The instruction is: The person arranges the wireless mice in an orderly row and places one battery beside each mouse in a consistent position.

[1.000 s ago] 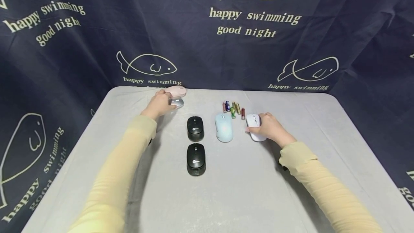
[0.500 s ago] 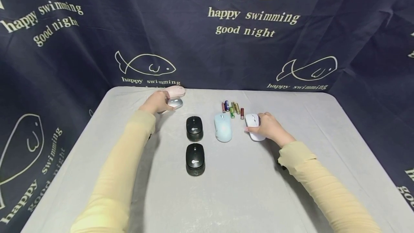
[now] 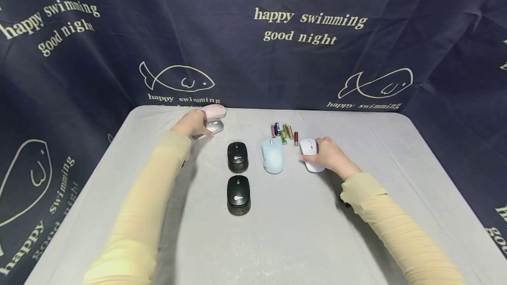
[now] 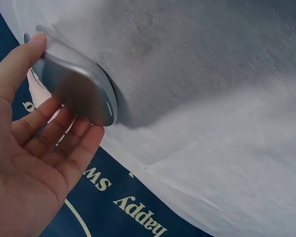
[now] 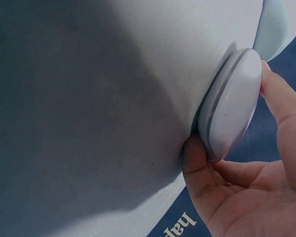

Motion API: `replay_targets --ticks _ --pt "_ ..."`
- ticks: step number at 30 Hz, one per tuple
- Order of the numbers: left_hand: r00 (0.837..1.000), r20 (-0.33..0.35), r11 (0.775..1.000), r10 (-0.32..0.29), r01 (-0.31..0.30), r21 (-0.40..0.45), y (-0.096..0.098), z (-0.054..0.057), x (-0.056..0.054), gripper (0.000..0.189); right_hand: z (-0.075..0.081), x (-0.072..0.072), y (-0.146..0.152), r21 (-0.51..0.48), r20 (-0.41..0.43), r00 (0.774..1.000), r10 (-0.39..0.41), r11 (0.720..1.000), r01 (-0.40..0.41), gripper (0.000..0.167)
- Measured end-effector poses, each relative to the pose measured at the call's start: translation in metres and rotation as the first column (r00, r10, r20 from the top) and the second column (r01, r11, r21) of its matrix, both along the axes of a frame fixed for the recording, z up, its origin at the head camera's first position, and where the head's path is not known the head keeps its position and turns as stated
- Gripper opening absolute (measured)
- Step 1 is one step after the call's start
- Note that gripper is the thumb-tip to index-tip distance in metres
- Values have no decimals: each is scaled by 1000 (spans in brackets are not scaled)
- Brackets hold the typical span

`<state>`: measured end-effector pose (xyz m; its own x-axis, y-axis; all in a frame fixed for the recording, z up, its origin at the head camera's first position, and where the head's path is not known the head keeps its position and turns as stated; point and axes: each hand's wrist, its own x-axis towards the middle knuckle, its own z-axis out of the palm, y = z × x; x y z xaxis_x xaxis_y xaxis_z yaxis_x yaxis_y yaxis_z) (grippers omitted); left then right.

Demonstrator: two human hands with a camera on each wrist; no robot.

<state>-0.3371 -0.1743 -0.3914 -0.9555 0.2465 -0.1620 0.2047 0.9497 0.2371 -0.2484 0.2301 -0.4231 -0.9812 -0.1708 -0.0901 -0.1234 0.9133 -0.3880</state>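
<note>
At the far left of the table, my left hand (image 3: pixel 192 123) holds a grey computer mouse (image 3: pixel 215 126) by its sides. In the left wrist view the thumb lies on one side of the grey mouse and the fingertips (image 4: pixel 95 132) on the other. A pink mouse (image 3: pixel 215 111) sits just behind it, partly covered by the hand. On the right, my right hand (image 3: pixel 332 156) grips a white mouse (image 3: pixel 310 147) between thumb and fingers. The right wrist view shows this white mouse resting on the cloth, beside a light blue mouse (image 3: pixel 273 158).
Two black mice stand one before the other mid-table, the farther black mouse (image 3: pixel 237 155) and the nearer black mouse (image 3: pixel 238 192). Several coloured batteries (image 3: pixel 284 132) lie behind the light blue mouse. A dark blue printed curtain (image 3: pixel 253 65) rises at the table's back edge.
My left hand has shifted slightly left along the grey mouse, so more of that mouse shows. My right hand and the white mouse have stayed in place.
</note>
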Motion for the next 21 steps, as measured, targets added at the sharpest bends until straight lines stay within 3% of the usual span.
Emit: replay_targets --ticks 13,21 --pt "999 -14 998 -28 28 -55 5 10 6 37 -1 0 1 -12 -23 1000 17 1000 -17 76" --pt "998 -24 995 -53 51 -84 13 23 12 39 -1 0 1 -27 -19 1000 22 999 -23 75"
